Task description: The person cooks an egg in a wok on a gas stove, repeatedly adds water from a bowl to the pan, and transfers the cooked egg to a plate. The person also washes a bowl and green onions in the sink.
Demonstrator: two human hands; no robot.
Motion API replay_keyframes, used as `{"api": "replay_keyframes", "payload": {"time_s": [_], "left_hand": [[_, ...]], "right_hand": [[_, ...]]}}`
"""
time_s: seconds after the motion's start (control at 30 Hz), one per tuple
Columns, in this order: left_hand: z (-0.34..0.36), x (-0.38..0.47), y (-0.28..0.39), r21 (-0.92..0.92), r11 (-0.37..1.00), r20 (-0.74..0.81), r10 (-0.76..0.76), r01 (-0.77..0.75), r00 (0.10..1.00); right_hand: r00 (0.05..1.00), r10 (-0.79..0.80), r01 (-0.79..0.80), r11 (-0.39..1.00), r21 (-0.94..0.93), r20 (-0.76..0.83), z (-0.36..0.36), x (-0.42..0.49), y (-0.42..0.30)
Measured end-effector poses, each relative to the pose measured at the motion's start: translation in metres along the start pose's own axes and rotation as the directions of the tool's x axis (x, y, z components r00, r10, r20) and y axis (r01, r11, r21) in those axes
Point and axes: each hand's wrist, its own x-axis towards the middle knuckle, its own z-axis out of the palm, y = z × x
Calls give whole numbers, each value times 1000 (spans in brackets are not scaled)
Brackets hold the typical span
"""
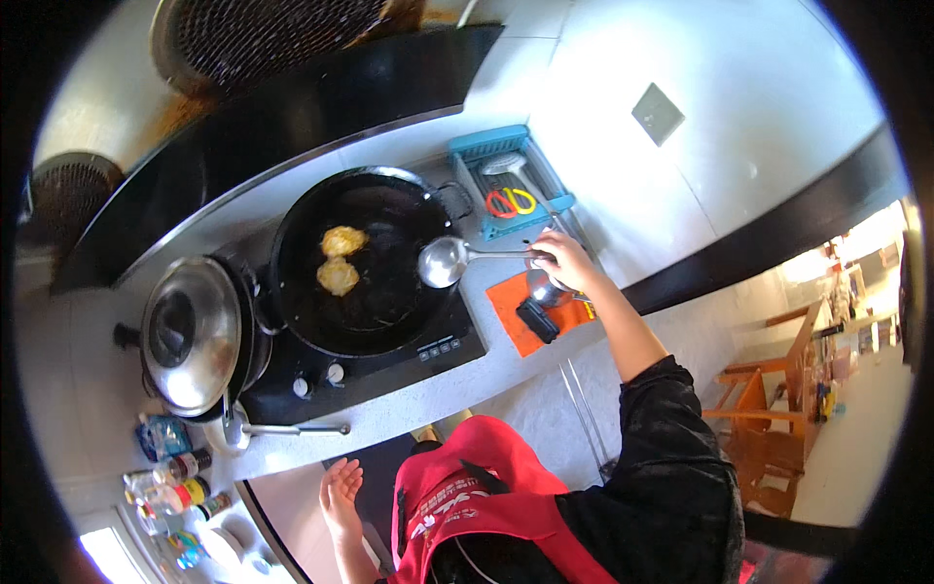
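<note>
My right hand [563,257] grips the handle end of a metal ladle [442,263]. The ladle's bowl hangs over the right rim of a large black wok [387,321] on the cooktop. Two golden fried pieces of food, perhaps eggs, lie in the wok, an upper piece [344,240] and a lower piece [337,276] touching it. Below my right hand, an orange cloth [511,310] carries a black object [538,320] and a shiny metal utensil [546,290], partly hidden by the hand. My left hand [341,493] hangs in front of the counter, fingers apart, holding nothing.
Left of the wok stands a second pan with a metal lid [211,358]. A blue plastic basket [489,142] behind the counter's right end holds scissors [511,203] and a skimmer [503,164]. Another ladle [295,429] lies near the front edge. Several bottles [179,496] crowd the left.
</note>
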Motion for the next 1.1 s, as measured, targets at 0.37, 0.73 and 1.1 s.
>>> {"api": "replay_keyframes", "payload": {"time_s": [0.37, 0.73, 1.1], "left_hand": [[-72, -129, -69, -250, 964, -249, 25, -90, 968], [-260, -330, -204, -368, 868, -557, 81, -334, 826], [-444, -582, -348, -369, 799, -926, -271, -474, 265]], "right_hand": [[949, -199, 178, 978, -104, -246, 5, -11, -76], [852, -522, 472, 739, 481, -34, 208, -157, -519], [224, -951, 558, 305, 772, 213, 358, -403, -943]]}}
